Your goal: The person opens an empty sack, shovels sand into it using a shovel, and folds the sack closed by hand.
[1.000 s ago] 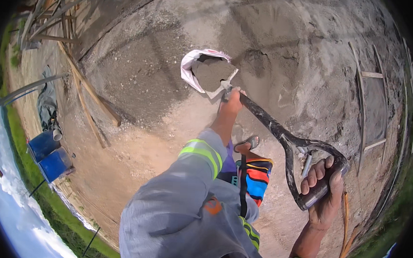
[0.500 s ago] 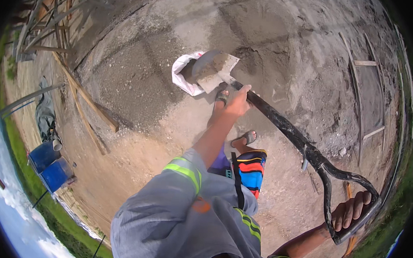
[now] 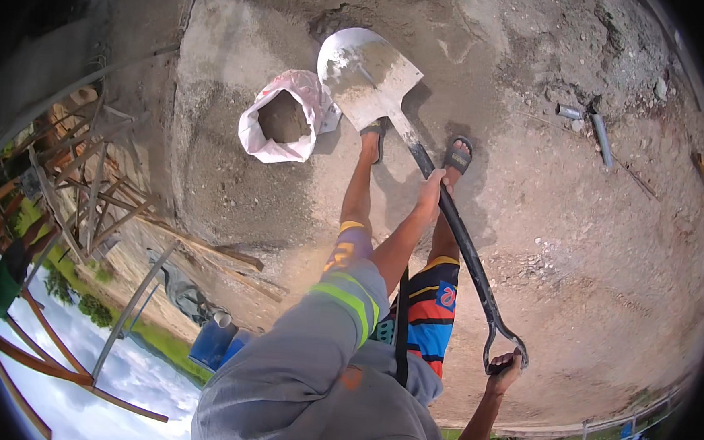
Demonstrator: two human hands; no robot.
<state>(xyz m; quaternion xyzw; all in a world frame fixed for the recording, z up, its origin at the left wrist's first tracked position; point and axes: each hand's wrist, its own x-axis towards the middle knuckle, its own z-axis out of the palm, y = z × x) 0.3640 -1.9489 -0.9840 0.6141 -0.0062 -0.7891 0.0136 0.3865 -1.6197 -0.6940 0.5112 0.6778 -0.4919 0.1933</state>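
Item: long-handled shovel with a broad, round-nosed, whitish metal blade and black shaft [image 3: 472,258]; being held aslant in front of the person, its blade lying just right of a white-and-pink, flexible sack [image 3: 302,85]. Contact between the two: cannot tell. The sack is standing open, grey granular sand [image 3: 284,119] showing inside.

Left hand [image 3: 432,193]: fingers closing around the mid-shaft. Right hand [image 3: 505,372]: fingers wrapping the black handle at the far end.

Handling, as judged: the left hand should be bearing the weight as a pivot, the right governing the tilt; a loaded blade should be staying level, clearing the sack's rim and passing wide of the dark sandals [image 3: 458,155].

Orientation: the rounded nose is pointing forward and leftward; the long axis is running diagonally back to the handle at the person's right.
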